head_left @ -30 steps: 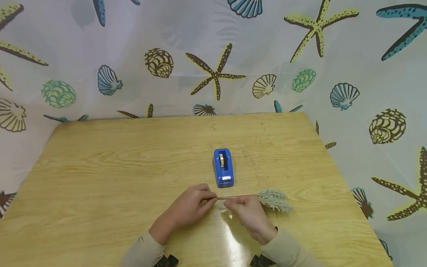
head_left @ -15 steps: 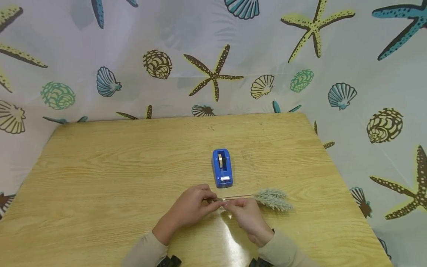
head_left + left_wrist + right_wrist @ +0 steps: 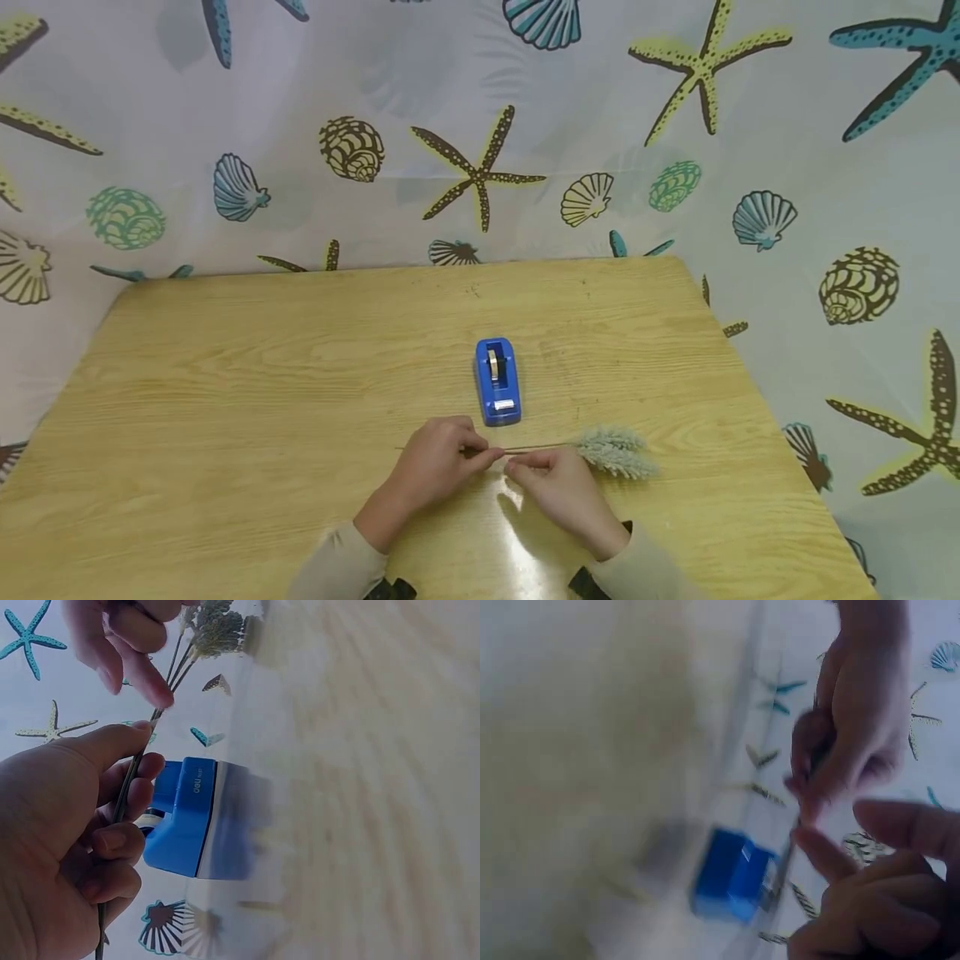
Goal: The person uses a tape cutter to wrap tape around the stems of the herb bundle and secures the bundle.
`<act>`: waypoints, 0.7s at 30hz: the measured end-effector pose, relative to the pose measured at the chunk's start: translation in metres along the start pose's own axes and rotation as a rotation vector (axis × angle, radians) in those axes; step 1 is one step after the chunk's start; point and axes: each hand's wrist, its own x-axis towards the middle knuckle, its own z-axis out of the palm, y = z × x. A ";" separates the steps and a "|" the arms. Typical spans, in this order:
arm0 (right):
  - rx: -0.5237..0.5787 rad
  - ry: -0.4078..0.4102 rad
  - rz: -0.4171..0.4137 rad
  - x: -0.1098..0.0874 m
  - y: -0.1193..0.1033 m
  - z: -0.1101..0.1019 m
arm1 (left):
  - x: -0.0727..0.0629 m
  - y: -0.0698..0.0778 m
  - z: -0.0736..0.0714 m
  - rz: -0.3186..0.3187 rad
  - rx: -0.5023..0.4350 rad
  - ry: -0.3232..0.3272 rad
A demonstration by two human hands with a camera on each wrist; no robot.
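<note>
In the head view, the left hand [image 3: 438, 458] grips the stems [image 3: 542, 447] at the near side of the table [image 3: 225, 400]; feathery heads [image 3: 617, 455] point right, the tape dispenser [image 3: 498, 382] stands beyond. Left wrist view: the right hand [image 3: 135, 630] touches the stems with one fingertip [image 3: 162, 696]. Right wrist view: that hand's thumb [image 3: 907, 825] stands clear, unclosed. Expect a light, springy bundle; hold the stems, not the likely crushable heads.

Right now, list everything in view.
Sprigs: at least two, pale green with brown stems, lower centre-right.
Tape dispenser: one, blue, mid-table, beyond the sprigs.
Tape roll: one, pale, inside the dispenser.
Table: one, light wood colour, beneath the dispenser.
Cloth: count unclear, white with coloured starfish and shells, behind and beside the table.
Left hand: one, bare, holding the stems.
Right hand: one, bare, beside the left.
Sleeves: two, beige, lower edge.
Bands: two, black, by the sleeves.
</note>
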 end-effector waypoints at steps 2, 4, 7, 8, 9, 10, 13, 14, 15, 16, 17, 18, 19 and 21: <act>-0.208 0.061 -0.150 0.000 -0.006 -0.003 | 0.000 0.000 -0.001 0.009 0.009 0.002; -0.443 0.133 -0.295 0.002 -0.010 -0.005 | 0.000 0.000 -0.003 0.011 0.020 0.002; -0.751 0.220 -0.475 0.009 -0.011 -0.004 | -0.001 0.000 -0.005 -0.005 0.021 -0.007; -0.818 0.223 -0.515 0.012 -0.010 -0.003 | -0.001 0.000 -0.005 -0.014 0.020 -0.010; -0.868 0.220 -0.547 0.014 -0.009 -0.001 | -0.002 0.001 -0.005 -0.023 0.016 -0.014; -0.905 0.221 -0.574 0.017 -0.007 0.000 | -0.002 0.001 -0.005 -0.030 0.012 -0.016; -0.956 0.236 -0.614 0.020 -0.003 0.003 | -0.003 0.002 -0.003 -0.038 0.000 -0.017; -0.967 0.250 -0.622 0.021 -0.002 0.003 | -0.003 0.003 -0.002 -0.040 -0.005 -0.018; -0.971 0.263 -0.628 0.021 -0.001 0.003 | -0.002 0.003 -0.001 -0.045 -0.015 -0.023; -0.974 0.273 -0.634 0.022 -0.001 0.003 | -0.002 0.004 -0.001 -0.050 -0.027 -0.028; -0.981 0.284 -0.641 0.022 0.000 0.003 | -0.001 0.004 0.000 -0.062 -0.043 -0.037; -0.986 0.293 -0.652 0.022 0.000 0.003 | -0.001 0.005 0.000 -0.078 -0.060 -0.048; -0.994 0.298 -0.662 0.023 0.000 0.003 | -0.001 0.005 0.000 -0.100 -0.077 -0.064; -1.004 0.304 -0.679 0.024 0.000 0.003 | -0.001 0.006 0.000 -0.142 -0.114 -0.095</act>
